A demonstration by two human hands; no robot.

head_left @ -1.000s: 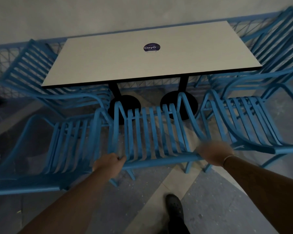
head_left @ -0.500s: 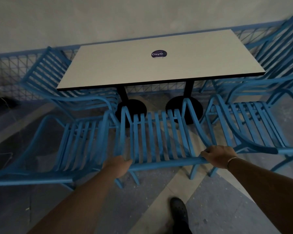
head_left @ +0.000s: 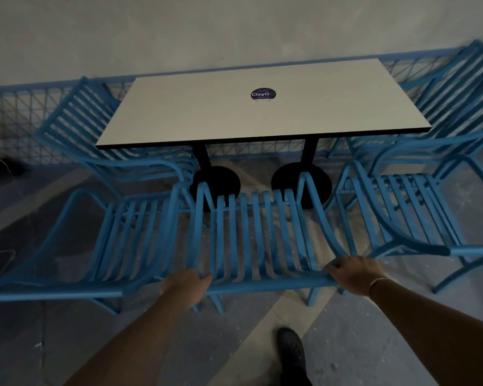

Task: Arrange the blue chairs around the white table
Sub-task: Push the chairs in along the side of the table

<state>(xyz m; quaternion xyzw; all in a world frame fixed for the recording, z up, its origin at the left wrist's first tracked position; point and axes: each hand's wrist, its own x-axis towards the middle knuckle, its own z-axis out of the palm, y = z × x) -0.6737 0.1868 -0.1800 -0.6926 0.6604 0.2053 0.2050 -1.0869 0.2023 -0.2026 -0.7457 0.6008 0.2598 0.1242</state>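
Left hand (head_left: 188, 284), right hand (head_left: 354, 274): both curled round back rail of middle chair (head_left: 251, 232). Near-left chair (head_left: 123, 235) and near-right chair (head_left: 402, 210) just beside it, one row facing white tabletop (head_left: 262, 121). Left-end chair (head_left: 89, 126) and right-end chair (head_left: 457, 90) at short sides. Judgement: nearly done; middle chair likely needs final push in.

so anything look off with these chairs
Nothing looks broken or tipped. The only oddity: three chairs crowd the near side of the white table, and the middle chair, gripped at its back rail by the left hand and right hand, sits almost against the left chair.
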